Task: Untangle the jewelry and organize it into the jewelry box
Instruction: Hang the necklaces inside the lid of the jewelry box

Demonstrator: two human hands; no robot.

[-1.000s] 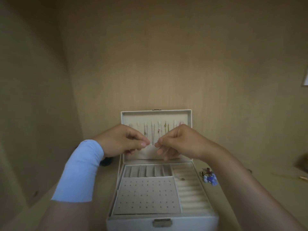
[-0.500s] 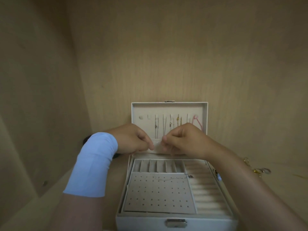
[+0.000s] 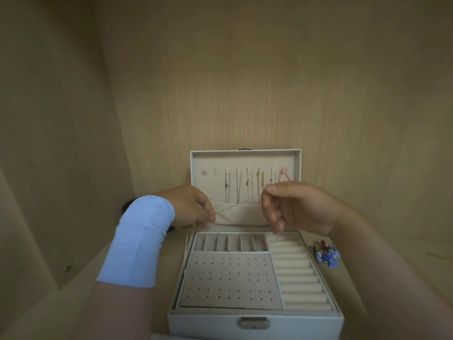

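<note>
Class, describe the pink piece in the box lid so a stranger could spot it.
Find the open white jewelry box and its raised lid. Follow the hanging chains to the right end: the pink loop is the only pink one among thin metal strands.

Dim, warm, yellow-brown light sat flat & diffuse over the whole shot, w/ the back panel (image 3: 245, 94) a bit lighter mid-frame and the corners sinking into murky shadow. Wide-angle lens bowed the left wall (image 3: 49, 143) & stretched the forearms (image 3: 392, 278) at the bottom edge, and the pic was soft throughout. Both the left hand (image 3: 191, 207) and right hand (image 3: 299, 207) looked slightly smeared, the thin chain (image 3: 235, 205) pinched btwn them barely resolved, while the pale jewelry box (image 3: 208, 326) read as the lightest, sharpest thing in view.
</note>
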